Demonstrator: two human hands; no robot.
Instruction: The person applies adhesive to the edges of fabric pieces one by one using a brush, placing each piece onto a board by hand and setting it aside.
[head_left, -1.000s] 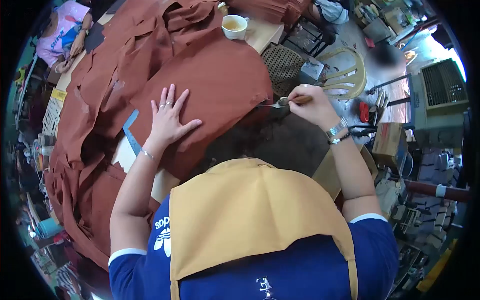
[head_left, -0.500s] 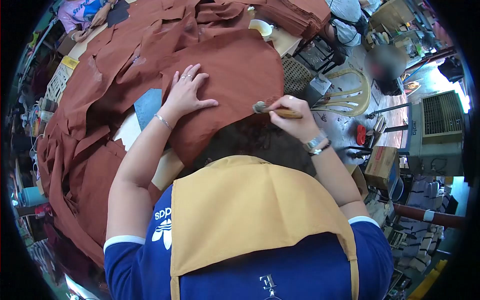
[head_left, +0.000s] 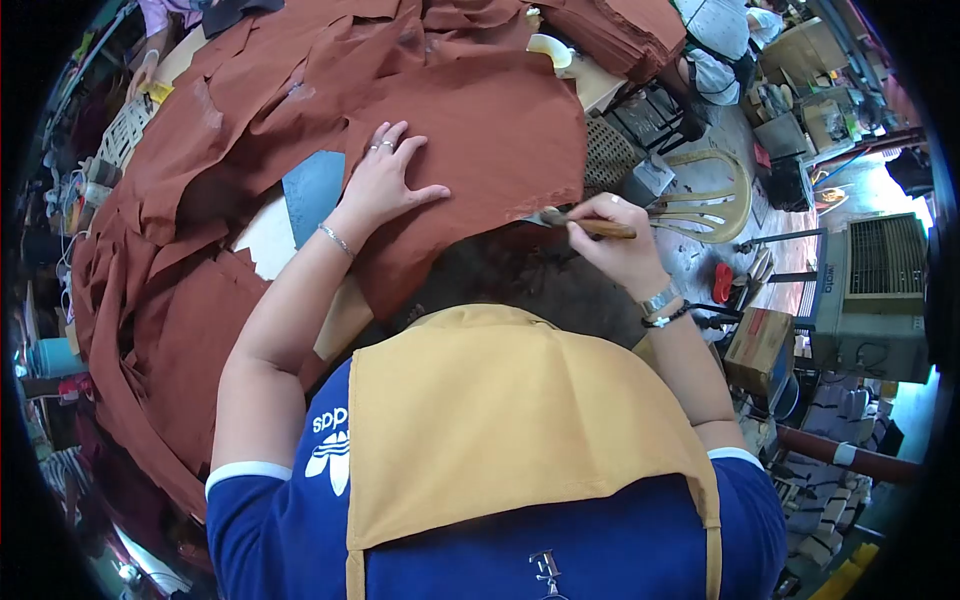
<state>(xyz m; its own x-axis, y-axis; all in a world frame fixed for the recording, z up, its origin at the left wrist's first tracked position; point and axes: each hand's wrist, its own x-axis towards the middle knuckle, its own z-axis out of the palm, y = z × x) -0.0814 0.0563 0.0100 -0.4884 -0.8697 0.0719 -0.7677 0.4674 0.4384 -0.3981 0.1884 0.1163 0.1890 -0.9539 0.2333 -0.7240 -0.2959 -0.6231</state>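
Beside the splayed, empty fingers of the left hand (head_left: 385, 185), more blue sheet (head_left: 316, 197) shows than earlier, the right hand (head_left: 620, 240) pinching a tool (head_left: 606, 229).

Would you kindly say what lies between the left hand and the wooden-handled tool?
In the head view, only reddish-brown material lies between left hand and tool.

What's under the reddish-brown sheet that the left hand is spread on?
Beside the sheet, a blue-grey piece and some pale tabletop show. Whatever lies directly beneath it, including under the left hand, is covered.
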